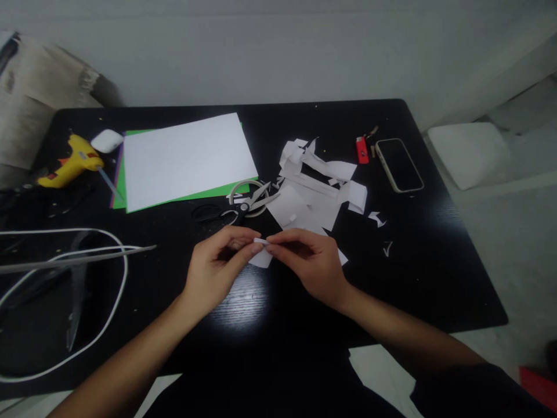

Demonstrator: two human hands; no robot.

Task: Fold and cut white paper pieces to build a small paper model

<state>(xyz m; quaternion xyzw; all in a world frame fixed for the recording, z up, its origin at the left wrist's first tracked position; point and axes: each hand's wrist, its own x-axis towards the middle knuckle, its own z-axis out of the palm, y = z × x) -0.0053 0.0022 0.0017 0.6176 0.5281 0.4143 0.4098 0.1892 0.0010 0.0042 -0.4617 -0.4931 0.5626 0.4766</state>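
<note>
Dead centre of the frame, the left hand [216,271] and right hand [312,266] meet fingertip to fingertip, both pinching a small white paper piece [261,259] whose top edge runs left to right between them, just below the scissors [243,206] on the black table [435,267].

Lighting dim, diffuse, from overhead. One glare patch on the black table [435,261] at near-centre, just below the left hand [217,270] and right hand [311,264]. The paper scrap [261,241] pinched between them and the white sheet [183,157] at the table's far left are bleached out. Table edges bow; focus soft throughout.
</note>
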